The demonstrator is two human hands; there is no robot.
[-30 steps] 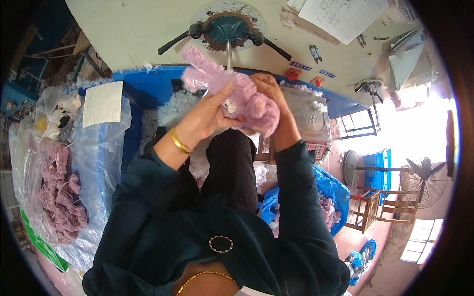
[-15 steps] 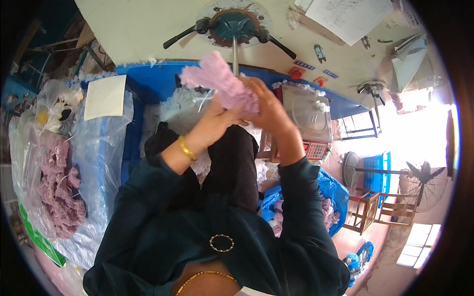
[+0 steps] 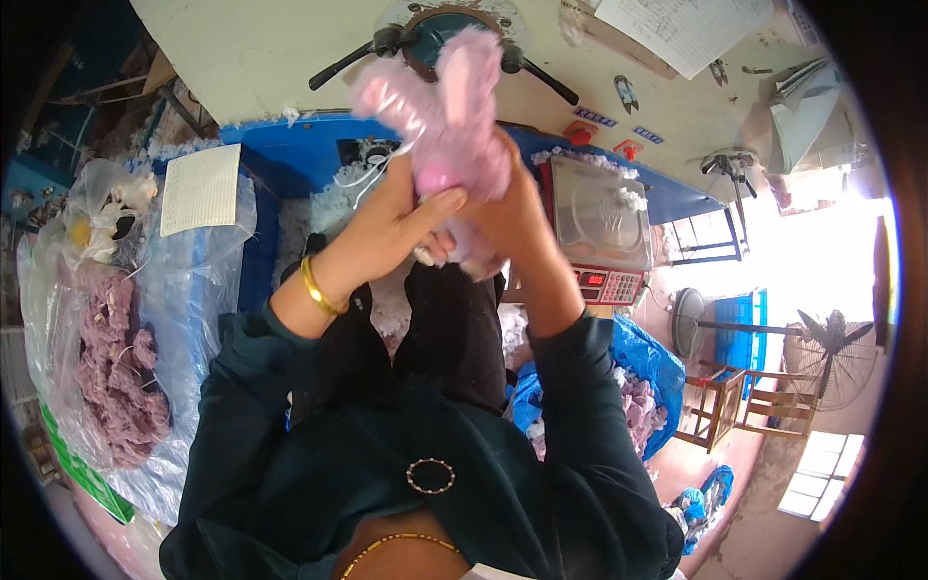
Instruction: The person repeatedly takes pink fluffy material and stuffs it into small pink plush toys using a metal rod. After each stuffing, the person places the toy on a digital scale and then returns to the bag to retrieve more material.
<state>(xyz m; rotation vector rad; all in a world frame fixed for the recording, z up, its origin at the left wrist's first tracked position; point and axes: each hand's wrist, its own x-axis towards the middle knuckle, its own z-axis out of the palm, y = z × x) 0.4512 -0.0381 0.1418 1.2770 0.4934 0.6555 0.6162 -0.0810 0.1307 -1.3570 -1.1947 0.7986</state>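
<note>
A pink plush rabbit (image 3: 474, 145) is held up in front of me, its two long ears pointing away toward the workbench. My left hand (image 3: 391, 227), with a gold bangle at the wrist, grips its near side, the thumb pressed beside a shiny pink round part. My right hand (image 3: 522, 208) is wrapped round the other side of the plush; its fingers are partly hidden behind it. White strings (image 3: 372, 179) hang beside my left hand.
A workbench (image 3: 242, 58) with a nozzle machine (image 3: 435, 48) lies ahead. Clear bags of pink plush pieces (image 3: 116, 367) stand left. On the right are a weighing scale (image 3: 604, 285), a blue bag of plush (image 3: 643, 406), a stool (image 3: 710, 411) and fans (image 3: 822, 358).
The plush has been turned, and both rabbit ears and the shiny pink part now show. It has moved away from the nozzle rod. My left hand has shifted slightly left.
</note>
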